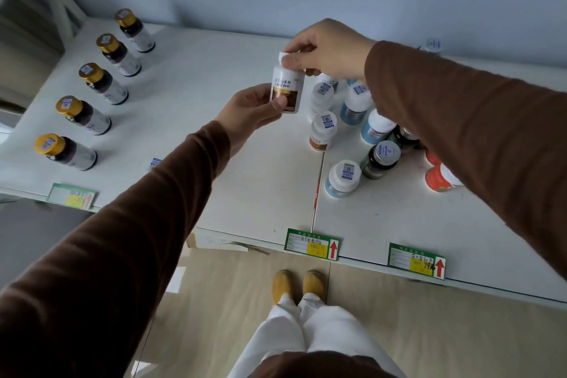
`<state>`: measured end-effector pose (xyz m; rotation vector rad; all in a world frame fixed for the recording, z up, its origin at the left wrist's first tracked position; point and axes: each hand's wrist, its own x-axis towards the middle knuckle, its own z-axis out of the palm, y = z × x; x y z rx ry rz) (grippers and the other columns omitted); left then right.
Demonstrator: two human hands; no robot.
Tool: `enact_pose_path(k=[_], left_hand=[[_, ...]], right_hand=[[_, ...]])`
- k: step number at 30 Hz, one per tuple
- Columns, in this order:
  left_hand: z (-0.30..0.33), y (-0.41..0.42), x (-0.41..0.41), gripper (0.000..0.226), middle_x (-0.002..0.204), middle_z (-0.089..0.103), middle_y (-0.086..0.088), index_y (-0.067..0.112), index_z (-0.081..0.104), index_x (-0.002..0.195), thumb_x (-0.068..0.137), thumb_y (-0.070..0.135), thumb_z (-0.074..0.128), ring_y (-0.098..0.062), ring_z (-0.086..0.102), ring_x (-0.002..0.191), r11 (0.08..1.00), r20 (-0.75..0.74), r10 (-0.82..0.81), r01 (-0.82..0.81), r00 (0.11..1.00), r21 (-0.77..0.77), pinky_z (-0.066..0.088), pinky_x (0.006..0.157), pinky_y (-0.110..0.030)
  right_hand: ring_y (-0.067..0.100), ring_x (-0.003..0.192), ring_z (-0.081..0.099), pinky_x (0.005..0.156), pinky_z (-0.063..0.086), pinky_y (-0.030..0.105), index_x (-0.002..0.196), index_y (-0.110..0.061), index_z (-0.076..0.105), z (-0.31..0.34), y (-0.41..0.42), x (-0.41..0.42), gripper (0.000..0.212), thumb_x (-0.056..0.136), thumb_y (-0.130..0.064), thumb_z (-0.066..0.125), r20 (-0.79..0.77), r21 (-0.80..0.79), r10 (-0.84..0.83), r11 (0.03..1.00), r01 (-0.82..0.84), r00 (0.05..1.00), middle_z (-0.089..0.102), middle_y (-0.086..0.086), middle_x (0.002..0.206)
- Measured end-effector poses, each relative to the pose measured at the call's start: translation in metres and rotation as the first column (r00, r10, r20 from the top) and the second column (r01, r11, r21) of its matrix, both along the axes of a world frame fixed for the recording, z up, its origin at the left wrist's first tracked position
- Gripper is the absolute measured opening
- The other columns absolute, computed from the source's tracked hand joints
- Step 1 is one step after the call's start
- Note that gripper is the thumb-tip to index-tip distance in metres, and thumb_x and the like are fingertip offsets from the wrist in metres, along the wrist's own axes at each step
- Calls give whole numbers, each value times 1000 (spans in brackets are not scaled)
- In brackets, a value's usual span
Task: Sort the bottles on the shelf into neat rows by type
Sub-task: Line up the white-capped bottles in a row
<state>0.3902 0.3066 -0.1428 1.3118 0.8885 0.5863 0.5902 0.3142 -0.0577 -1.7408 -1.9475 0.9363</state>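
Note:
A white bottle with a brown label [287,92] is held above the white shelf [214,163]. My left hand [251,110] grips its lower body from the left, and my right hand [325,49] pinches its white cap from above. Several dark bottles with gold caps [89,83] stand in a neat diagonal row on the left. A mixed cluster stands at the right: white-capped bottles with brown labels [323,132], blue-labelled ones [342,178], dark ones with silver caps [382,158], and a red-and-white one [441,178] partly hidden by my right arm.
Green price tags [311,244] hang along the shelf's front edge. A seam [317,193] divides the shelf into two boards. A pale wall closes the back. One small bottle [432,46] stands far back right. Below are my yellow shoes on a tiled floor.

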Motion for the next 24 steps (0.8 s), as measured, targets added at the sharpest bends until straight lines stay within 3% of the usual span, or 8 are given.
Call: enact_pose_path(k=[2, 5, 11, 18, 21, 24], left_hand=[[8, -4, -6, 27, 115, 70, -3, 17, 67, 116, 92, 27, 59, -16, 63, 112, 997, 70, -37, 42, 997, -69, 46, 104, -31], [15, -8, -12, 26, 117, 69, -6, 18, 70, 113, 94, 29, 55, -19, 62, 114, 989, 116, -67, 81, 991, -126, 46, 104, -31], [21, -9, -20, 26, 117, 69, -6, 18, 69, 113, 91, 27, 59, -19, 62, 114, 989, 109, -62, 76, 992, -129, 47, 102, -29], [29, 0, -28, 37, 107, 72, -10, 8, 64, 114, 80, 14, 76, -21, 70, 99, 981, -148, 68, -39, 987, 189, 53, 92, -30], [34, 6, -36, 41, 106, 72, -11, 7, 62, 111, 74, 8, 79, -23, 70, 98, 958, -231, 88, -19, 969, 286, 54, 92, -36], [41, 17, -52, 39, 104, 72, -7, 10, 64, 105, 71, 15, 82, -20, 69, 99, 909, -385, 100, 73, 918, 411, 53, 94, -36]], right_hand=[[2, 67, 58, 57, 48, 7, 113, -18, 71, 4, -4, 1, 35, 90, -43, 65, -77, -15, -26, 1000, 25, 997, 68, -5, 86], [6, 70, 58, 60, 49, 12, 109, -15, 73, 7, -9, 0, 38, 89, -46, 65, -144, -34, -42, 999, 37, 989, 69, 3, 92], [6, 72, 57, 65, 49, 15, 111, -15, 72, 12, -15, -9, 36, 89, -44, 66, -162, -42, -43, 998, 37, 986, 68, 1, 92], [19, 100, 63, 94, 51, 34, 119, -19, 66, 22, -17, -25, 36, 87, -33, 70, 24, 38, 53, 998, -54, 998, 67, 3, 111], [16, 97, 61, 92, 49, 33, 116, -20, 66, 23, -17, -38, 34, 85, -32, 71, 86, 93, 62, 993, -70, 994, 66, -1, 109], [15, 95, 58, 89, 48, 34, 113, -23, 66, 20, -16, -58, 33, 82, -33, 72, 127, 154, 37, 986, -56, 991, 65, -3, 107]])
